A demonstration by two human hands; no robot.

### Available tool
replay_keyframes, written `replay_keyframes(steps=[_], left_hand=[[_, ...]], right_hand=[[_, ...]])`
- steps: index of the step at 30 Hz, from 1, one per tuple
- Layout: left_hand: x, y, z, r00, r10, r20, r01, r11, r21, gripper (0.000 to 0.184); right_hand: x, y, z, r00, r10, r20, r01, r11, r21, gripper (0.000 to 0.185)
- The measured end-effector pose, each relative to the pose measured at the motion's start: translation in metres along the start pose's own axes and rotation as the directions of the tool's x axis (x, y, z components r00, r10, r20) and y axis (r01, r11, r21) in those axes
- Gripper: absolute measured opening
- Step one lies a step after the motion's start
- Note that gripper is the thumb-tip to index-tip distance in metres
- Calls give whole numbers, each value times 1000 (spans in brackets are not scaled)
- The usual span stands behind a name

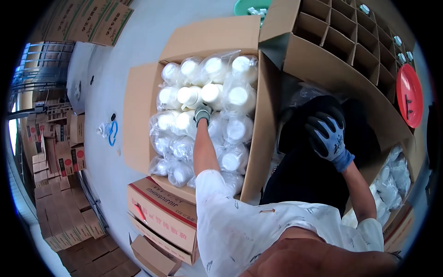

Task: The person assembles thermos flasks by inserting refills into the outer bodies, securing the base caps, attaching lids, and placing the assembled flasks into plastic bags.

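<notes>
An open cardboard box (138, 104) holds rows of white round-topped containers, most of them wrapped in clear plastic. My left hand (202, 113), in a grey-green glove, reaches down among them with its fingers curled. Just beyond it stand two white containers, one at the left (188, 96) and one at the right (212, 93), whose tops look free of plastic. What the fingers hold, if anything, is hidden. My right hand (327, 136), in a grey and black glove, lies on my dark-trousered knee with its fingers apart, holding nothing.
At upper right stands a large box with cardboard dividers (339, 25); a red tray (410, 94) lies at its edge. A green basin (251, 7) is at the top. Closed cartons (161, 207) sit below the open box; stacked cartons (69, 217) line the left.
</notes>
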State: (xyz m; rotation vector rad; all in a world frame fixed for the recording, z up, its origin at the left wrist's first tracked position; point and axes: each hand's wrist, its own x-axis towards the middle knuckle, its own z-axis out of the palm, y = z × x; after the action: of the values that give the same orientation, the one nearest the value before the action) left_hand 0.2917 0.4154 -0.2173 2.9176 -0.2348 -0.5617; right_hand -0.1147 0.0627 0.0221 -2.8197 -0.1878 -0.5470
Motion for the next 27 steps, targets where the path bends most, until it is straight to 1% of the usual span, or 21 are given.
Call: replay_keyframes(steps=[2,3,4,5,6,7,8,9,11,13,14,15,16,18,19,21,23,24,25,26,27], left_hand=[[-16,5,-32,993,52,-108,-69,985,-160,30],[-52,24,-65,943,141,-301,-267,861,-434,28],[-50,11,-75,886,235,-399,-409,800,-438,25],[-73,21,-102,896,211,-391,-431,628,-648,20],[-97,26,-134,864,291,-411,-503,486,-714,24],[-125,39,-167,869,286,-403,-484,329,-811,31],[-166,64,-204,875,279,-396,-473,312,-824,36],[-199,83,-232,858,313,-408,-497,301,-814,36],[-255,126,-279,785,501,-365,-580,385,-718,32],[-299,172,-288,729,606,-318,-594,329,-734,37],[-317,195,-271,713,620,-327,-577,253,-777,42],[-329,210,-241,704,675,-219,-490,239,-838,45],[-327,233,-208,648,757,-85,-382,227,-896,49],[-326,267,-182,322,938,130,-305,233,-923,53],[-320,280,-162,272,924,269,-160,319,-934,54],[-317,300,-116,239,917,318,-158,360,-919,53],[-346,340,-94,221,959,177,-230,228,-946,52],[-352,357,-88,180,981,67,-476,146,-867,44],[-359,374,-83,136,990,-47,-707,64,-704,36],[-367,391,-77,91,983,-158,-869,1,-495,30],[-362,393,-80,156,979,-135,-756,30,-654,30]], right_hand=[[-3,0,-2,1000,14,9,-14,1000,9,42],[-5,1,-2,1000,19,18,-19,1000,18,43],[-8,2,-3,999,21,25,-21,999,28,44],[-10,4,-5,999,18,33,-19,999,39,45],[-7,4,-8,999,46,-3,-45,996,76,46],[-2,4,-12,996,77,-40,-72,991,117,48],[6,3,-18,991,112,-78,-99,983,157,50],[23,-1,-35,980,138,-144,-95,957,276,58],[55,-13,-80,931,175,-321,-22,903,429,67],[76,-25,-125,868,198,-456,66,863,500,77],[77,-29,-138,844,298,-446,119,707,698,84],[73,-32,-151,888,306,-342,101,598,795,86],[55,-30,-167,911,336,-239,42,500,865,88],[6,-3,-159,925,341,-169,-18,484,875,87],[-10,-3,-165,944,304,-126,-28,456,889,84],[-42,-8,-155,956,285,-64,-51,379,924,82],[-62,-11,-145,965,259,-46,-42,322,946,82],[-70,-15,-139,969,241,-50,-19,276,961,83],[-75,-27,-134,969,229,89,-79,-50,996,85],[-74,-31,-131,988,155,-4,-10,92,996,86],[-78,-27,-131,979,183,-86,48,202,978,86]])
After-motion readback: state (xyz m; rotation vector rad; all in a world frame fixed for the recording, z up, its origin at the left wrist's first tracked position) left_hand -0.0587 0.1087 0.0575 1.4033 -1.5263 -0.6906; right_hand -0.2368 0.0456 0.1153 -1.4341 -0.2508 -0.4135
